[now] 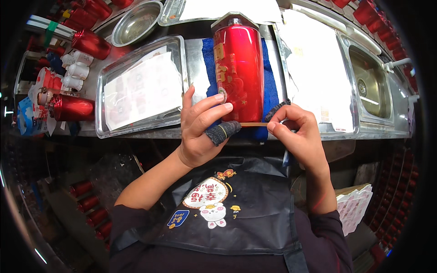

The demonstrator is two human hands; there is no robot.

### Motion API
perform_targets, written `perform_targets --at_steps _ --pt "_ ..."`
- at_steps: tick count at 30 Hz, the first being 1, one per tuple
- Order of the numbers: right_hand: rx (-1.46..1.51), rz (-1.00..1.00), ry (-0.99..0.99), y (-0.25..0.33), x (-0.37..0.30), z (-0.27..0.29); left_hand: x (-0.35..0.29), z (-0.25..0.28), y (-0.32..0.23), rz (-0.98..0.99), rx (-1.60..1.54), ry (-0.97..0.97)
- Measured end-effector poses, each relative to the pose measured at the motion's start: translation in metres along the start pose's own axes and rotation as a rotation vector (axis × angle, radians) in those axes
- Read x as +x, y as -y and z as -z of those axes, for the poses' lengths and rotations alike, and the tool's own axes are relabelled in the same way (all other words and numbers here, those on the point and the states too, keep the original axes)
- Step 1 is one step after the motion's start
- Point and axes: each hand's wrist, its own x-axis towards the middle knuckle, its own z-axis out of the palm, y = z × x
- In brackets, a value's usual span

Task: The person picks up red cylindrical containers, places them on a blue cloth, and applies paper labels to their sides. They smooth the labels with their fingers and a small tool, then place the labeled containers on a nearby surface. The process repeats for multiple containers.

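Note:
A glossy red bottle (246, 68) with gold decoration lies on a blue cloth (271, 68), its dark faceted end pointing away from me. My left hand (200, 132) is at the bottle's near left side with its fingers spread. Two fingertips touch the bottle beside a small round decal, and a dark knitted cover wraps the thumb. My right hand (298, 134) is closed in a pinch near the bottle's close end. From its fingertips a thin brown strip (254, 124) runs across to the left thumb. Another dark knitted cover shows on a right finger. Something blue below the right palm is mostly hidden.
At left lies a metal tray (183, 68) with printed sheets; beyond it stands a metal bowl (136, 22). More red bottles (73, 108) and small white containers (78, 70) are farther left. White sheets (318, 68) lie at right beside a sink (384, 91).

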Motion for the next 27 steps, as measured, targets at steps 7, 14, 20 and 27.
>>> perform_targets --at_steps 7,14,20,27 --pt "0.022 -0.032 0.036 -0.015 0.010 -0.003 0.020 -0.006 -0.002 -0.157 0.105 0.091" --pt "0.007 0.048 0.027 -0.015 0.008 -0.007 0.007 -0.010 0.001 -0.008 -0.007 -0.014" --pt "0.088 -0.011 0.037 -0.006 0.005 -0.005 -0.005 -0.007 0.003 0.016 -0.013 -0.006" --pt "0.105 -0.039 0.049 -0.012 0.010 -0.005 0.021 -0.005 -0.004 -0.184 0.106 0.100"
